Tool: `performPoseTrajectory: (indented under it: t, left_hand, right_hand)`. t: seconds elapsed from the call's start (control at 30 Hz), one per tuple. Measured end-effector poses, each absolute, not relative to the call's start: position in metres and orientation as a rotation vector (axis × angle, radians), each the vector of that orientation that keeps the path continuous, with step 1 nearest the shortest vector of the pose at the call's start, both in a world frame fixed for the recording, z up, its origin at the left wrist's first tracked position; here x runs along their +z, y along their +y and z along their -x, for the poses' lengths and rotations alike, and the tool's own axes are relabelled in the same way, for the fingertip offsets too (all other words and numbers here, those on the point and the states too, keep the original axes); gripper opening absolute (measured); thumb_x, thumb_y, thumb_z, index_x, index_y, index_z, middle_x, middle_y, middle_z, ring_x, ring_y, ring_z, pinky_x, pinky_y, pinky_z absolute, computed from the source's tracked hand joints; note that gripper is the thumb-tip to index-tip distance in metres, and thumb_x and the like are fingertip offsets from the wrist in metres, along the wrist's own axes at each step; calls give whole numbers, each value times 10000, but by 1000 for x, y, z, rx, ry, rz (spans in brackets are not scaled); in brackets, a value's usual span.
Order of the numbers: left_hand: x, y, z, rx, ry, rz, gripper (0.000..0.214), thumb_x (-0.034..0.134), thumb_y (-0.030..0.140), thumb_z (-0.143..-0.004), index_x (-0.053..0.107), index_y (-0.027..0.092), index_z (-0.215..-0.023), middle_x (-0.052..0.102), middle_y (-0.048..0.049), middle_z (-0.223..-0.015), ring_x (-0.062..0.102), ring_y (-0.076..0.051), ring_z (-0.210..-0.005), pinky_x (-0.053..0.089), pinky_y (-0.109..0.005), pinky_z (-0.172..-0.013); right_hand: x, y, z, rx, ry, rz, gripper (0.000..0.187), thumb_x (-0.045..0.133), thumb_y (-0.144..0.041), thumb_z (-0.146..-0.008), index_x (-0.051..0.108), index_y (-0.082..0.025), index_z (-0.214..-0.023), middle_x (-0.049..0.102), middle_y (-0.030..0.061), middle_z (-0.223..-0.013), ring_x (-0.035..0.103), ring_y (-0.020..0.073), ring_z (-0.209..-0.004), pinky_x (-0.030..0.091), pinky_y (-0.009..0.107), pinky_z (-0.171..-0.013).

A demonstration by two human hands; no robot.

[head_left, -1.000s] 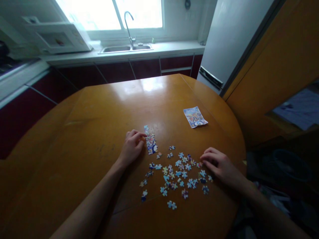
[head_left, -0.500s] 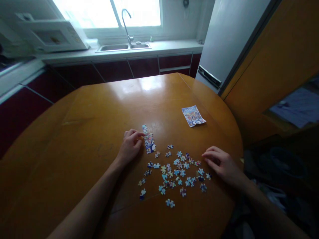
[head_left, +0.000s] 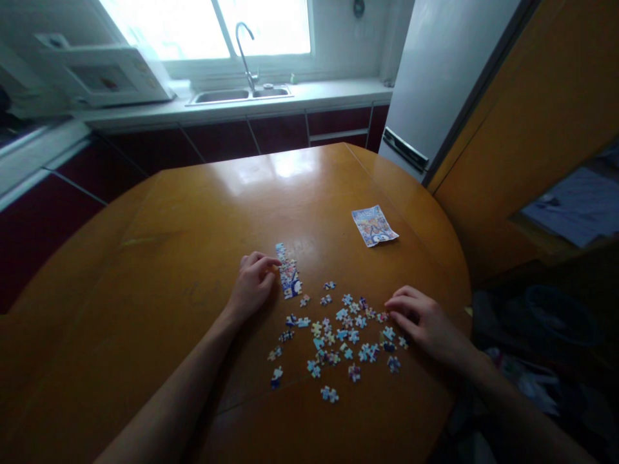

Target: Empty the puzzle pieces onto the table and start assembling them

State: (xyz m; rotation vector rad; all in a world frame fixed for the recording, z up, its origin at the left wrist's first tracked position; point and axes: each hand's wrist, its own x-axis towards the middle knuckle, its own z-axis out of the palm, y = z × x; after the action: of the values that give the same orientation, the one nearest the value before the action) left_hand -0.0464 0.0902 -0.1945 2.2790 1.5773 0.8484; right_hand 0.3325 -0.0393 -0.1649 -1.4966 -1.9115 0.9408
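My left hand (head_left: 253, 281) rests on the table beside a joined strip of jigsaw puzzle (head_left: 289, 274). Its index finger is stretched out to the strip's left edge, the other fingers loosely bent, with nothing held. To the right, my right hand (head_left: 420, 317) is at the edge of the loose jigsaw pieces (head_left: 342, 334). Its thumb and fingers are apart, and the fingertips are at a small reddish piece (head_left: 382, 317); whether they touch it I cannot tell. Several pieces lie scattered between my hands, and a few sit nearer to me, such as a pale blue pair (head_left: 329, 394).
A creased picture sheet (head_left: 375, 226) lies on the wooden table (head_left: 217, 212) at the far right. Behind the table are a sink (head_left: 222, 96) with a tap, a microwave (head_left: 109, 76) and a fridge (head_left: 449, 71). Cluttered items stand low on the right.
My right hand has moved slightly left, bringing its fingertips to the reddish piece. My left hand stays at the strip. The view has shifted very slightly.
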Motion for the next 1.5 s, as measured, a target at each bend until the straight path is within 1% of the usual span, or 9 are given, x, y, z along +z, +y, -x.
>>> performPoseTrajectory:
  t: [0.2, 0.37, 0.53, 0.6, 0.7, 0.73, 0.93, 1.2, 1.5]
  left_hand:
    - [-193, 89, 45, 851, 1574, -2273, 211, 497, 184, -833, 689, 211, -915, 582, -58, -929, 510, -244, -957, 448, -408, -877]
    - [-196, 90, 47, 866, 1559, -2298, 216, 496, 161, -837, 692, 202, -918, 580, -59, -922, 505, -242, -951, 441, -397, -869]
    - [-197, 90, 46, 866, 1552, -2298, 216, 499, 155, -841, 693, 199, -925, 580, -58, -934, 504, -238, -949, 435, -396, -873]
    - [-196, 90, 46, 865, 1556, -2288, 213, 499, 159, -841, 692, 200, -921, 582, -59, -935, 506, -240, -951, 436, -397, -872]
    - [-195, 89, 46, 861, 1565, -2281, 215, 498, 157, -832, 691, 204, -916, 581, -59, -927, 505, -241, -951, 440, -399, -876]
    - [-195, 89, 46, 860, 1567, -2280, 219, 497, 155, -828, 690, 205, -917, 580, -59, -926, 505, -241, -952, 442, -399, -877]
    - [-195, 89, 46, 864, 1563, -2277, 221, 492, 162, -825, 688, 208, -916, 577, -55, -924, 512, -241, -953, 442, -405, -885]
    - [-196, 90, 46, 870, 1565, -2268, 220, 493, 166, -828, 690, 203, -919, 570, -55, -922, 513, -240, -958, 436, -404, -886]
    - [-194, 89, 45, 852, 1578, -2271, 228, 494, 154, -829, 693, 214, -924, 573, -52, -923, 511, -238, -955, 445, -400, -878]
  right_hand:
    - [-163, -43, -324, 931, -1925, 1469, 146, 564, -249, -953, 703, -212, -973, 635, 66, -1002, 625, 186, -894, 513, 316, -797]
    - [-163, -56, -313, 863, -2038, 1381, 148, 581, -167, -922, 692, -208, -1011, 626, 75, -1025, 609, 196, -942, 514, 336, -839]
    - [-158, -70, -298, 774, -2179, 1222, 227, 572, -84, -895, 695, -217, -1033, 624, 81, -1042, 578, 205, -976, 510, 345, -828]
    - [-155, -75, -290, 753, -2255, 1173, 229, 573, -78, -895, 701, -224, -1017, 627, 74, -1022, 566, 208, -972, 498, 377, -873]
    - [-151, -79, -280, 738, -2323, 1151, 148, 596, -148, -923, 708, -230, -973, 632, 62, -995, 558, 210, -960, 446, 455, -983]
    - [-151, -80, -278, 743, -2330, 1156, 124, 601, -175, -931, 708, -229, -963, 633, 61, -994, 558, 210, -960, 437, 462, -996]
    - [-157, -83, -273, 782, -2332, 1183, 95, 615, -212, -928, 706, -225, -951, 634, 67, -1015, 560, 215, -979, 477, 395, -900]
    - [-162, -80, -272, 787, -2326, 1152, 98, 614, -215, -932, 712, -220, -936, 629, 64, -983, 554, 216, -963, 433, 446, -975]
    - [-160, -79, -272, 789, -2362, 1151, 85, 627, -191, -922, 706, -223, -920, 630, 60, -985, 559, 209, -963, 458, 404, -932]
